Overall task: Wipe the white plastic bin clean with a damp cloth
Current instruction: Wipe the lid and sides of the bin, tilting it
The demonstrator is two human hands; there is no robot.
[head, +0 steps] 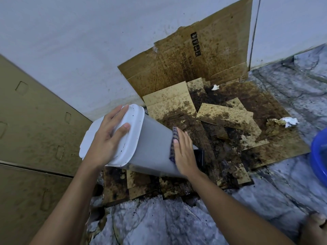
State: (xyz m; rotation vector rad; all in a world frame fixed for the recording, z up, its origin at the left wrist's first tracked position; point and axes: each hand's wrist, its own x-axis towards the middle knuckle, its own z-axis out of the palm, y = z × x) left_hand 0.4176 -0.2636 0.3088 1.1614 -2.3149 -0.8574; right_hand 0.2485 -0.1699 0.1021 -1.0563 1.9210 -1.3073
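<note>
I count one bin, one cloth, one left hand, one right hand, one blue basin, and two paper wads.

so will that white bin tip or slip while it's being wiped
Probably light: the white bin sits tilted, steadied by the left hand on its lid. Its smooth wall looks slippery under the cloth the right hand presses. Released, it would likely topple.

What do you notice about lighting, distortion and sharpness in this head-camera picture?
Head view: dim, bluish, even light, no glare on the white plastic bin; the wide lens stretches both forearms toward the lower corners; the right hand pressing the blue checked cloth looks slightly soft, yet print on the stained brown cardboard sheet is legible.
</note>
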